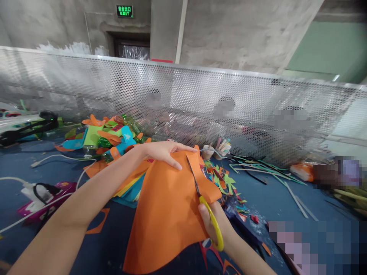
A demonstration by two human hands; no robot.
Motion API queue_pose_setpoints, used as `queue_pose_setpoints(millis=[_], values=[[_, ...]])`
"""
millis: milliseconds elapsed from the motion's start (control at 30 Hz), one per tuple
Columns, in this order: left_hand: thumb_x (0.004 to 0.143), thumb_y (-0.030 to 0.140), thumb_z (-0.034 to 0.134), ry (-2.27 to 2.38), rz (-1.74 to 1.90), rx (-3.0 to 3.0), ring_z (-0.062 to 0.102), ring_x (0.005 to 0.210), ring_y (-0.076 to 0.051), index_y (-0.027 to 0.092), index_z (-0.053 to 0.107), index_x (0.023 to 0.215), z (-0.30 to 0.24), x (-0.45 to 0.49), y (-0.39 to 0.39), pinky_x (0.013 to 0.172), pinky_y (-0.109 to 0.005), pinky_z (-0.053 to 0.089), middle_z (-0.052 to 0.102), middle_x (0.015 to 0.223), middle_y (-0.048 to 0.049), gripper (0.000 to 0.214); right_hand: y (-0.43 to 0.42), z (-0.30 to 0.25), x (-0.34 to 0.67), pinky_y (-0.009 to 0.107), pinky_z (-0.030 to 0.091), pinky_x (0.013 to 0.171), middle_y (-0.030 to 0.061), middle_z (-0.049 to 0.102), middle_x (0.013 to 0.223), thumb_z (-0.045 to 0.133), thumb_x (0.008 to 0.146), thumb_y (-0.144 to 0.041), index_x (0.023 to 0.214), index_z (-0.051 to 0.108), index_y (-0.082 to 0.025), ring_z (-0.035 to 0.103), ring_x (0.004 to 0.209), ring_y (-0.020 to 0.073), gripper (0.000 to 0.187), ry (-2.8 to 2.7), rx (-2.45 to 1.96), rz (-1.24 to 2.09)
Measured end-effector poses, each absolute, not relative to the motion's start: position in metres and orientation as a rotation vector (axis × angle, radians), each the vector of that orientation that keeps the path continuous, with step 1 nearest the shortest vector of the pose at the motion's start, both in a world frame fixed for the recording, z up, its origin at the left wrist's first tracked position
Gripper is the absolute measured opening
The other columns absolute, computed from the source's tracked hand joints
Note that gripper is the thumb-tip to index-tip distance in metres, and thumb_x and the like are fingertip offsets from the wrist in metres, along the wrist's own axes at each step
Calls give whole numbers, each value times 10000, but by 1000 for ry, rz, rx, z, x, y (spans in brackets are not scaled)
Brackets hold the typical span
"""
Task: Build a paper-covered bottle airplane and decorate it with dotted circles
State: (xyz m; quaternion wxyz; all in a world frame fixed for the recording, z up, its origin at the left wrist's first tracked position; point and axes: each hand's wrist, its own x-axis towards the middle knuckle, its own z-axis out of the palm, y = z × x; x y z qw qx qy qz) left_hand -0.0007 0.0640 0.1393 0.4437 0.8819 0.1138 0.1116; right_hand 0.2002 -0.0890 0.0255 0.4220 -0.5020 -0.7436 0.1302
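A large orange sheet (166, 214), paper or thin foam, is held up in front of me. My left hand (166, 152) grips its top edge, thumb on the near face and fingers along the far side. Yellow-handled scissors (215, 225) are in my right hand (213, 219), fingers wrapped in the handle loops. The scissor blades point up and slightly left, lying along a cut near the sheet's right side. A strip (210, 187) curls away to the right of the blades. Part of my right hand is hidden behind the handle and sheet.
Green bottles and coloured cutouts (120, 133) are heaped at the back left. Stacked coloured sheets (130, 191) lie beside the orange one. A pink power strip (51, 198) with cables is at left. Scraps (226, 183), cups of pens (222, 149) and a blue glue gun (243, 221) are right. A perforated metal screen (186, 95) stands behind.
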Motion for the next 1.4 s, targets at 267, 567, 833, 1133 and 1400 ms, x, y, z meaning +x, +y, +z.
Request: queue_pose_setpoints(millis=[267, 567, 833, 1133, 1400], values=[[723, 274, 734, 278, 334, 2166, 359, 1319, -235, 327, 438, 1329, 135, -1, 68, 1032, -357, 382, 376, 1442, -4, 676, -91, 25, 200, 404, 500, 893, 123, 698, 1038, 289, 910, -563, 1147, 622, -195, 633, 1021, 302, 550, -1840, -1220, 305], [700, 287, 746, 332, 291, 2193, 307, 1351, -234, 287, 416, 1344, 131, 3, 64, 1120, -382, 240, 328, 1475, -19, 724, -90, 18, 205, 462, 427, 993, 111, 691, 1049, 264, 907, -577, 1267, 548, -232, 593, 1105, 296, 574, -1876, -1278, 303], [678, 245, 749, 294, 322, 2257, 260, 1373, -225, 274, 448, 1327, 135, 12, 58, 1142, -391, 168, 388, 1436, -25, 716, -86, 11, 209, 504, 364, 1038, 115, 656, 1157, 260, 885, -623, 1277, 548, -240, 521, 1199, 318, 619, -1839, -1324, 362], [670, 239, 758, 260, 307, 2254, 262, 1373, -208, 264, 443, 1330, 132, 17, 59, 1149, -384, 118, 408, 1415, -33, 732, -86, 14, 206, 444, 398, 1022, 128, 652, 1178, 286, 873, -640, 1288, 534, -214, 515, 1209, 307, 644, -1789, -1283, 308], [665, 244, 759, 249, 320, 2247, 275, 1367, -218, 258, 448, 1323, 133, 17, 58, 1147, -395, 134, 408, 1419, -39, 728, -87, 22, 202, 462, 401, 1017, 135, 665, 1130, 269, 872, -649, 1223, 580, -204, 548, 1168, 311, 646, -1768, -1293, 324]])
